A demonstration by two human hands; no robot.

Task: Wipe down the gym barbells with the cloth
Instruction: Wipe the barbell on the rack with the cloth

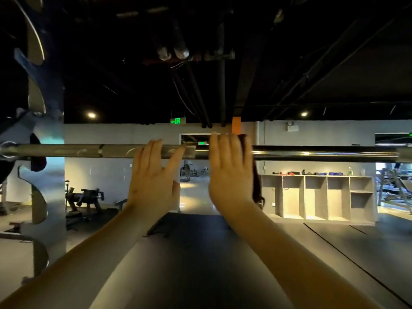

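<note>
**Two flat hands on one racked bar**

Most of the view is a dim gym: black ceiling with exposed pipes [196,94], grey walls, a green exit sign [177,121], and an open shelving unit [316,197] against the far wall. Dark rubber floor mats [334,253] run away below.

At the left a steel rack upright [44,175] with curved hooks carries the barbell [312,152], which crosses the whole frame level, at about head height. That height likely explains why both arms reach up and forward.

The left hand [153,172] lies open on the bar's dull, knurled stretch, fingers straight over the top and thumb angled out along the shaft. It appears to steady the bar rather than clean it.

The right hand [229,172], just beside it, has its fingers straight and close together, pressing the dark cloth [256,188] against the bar. Whether the fingertips hook over the far side cannot be told. The cloth's loose end hangs down past the outer edge of the palm.

Right of that hand the shaft gleams, so the wiping seems to be under way at mid-bar.
</note>
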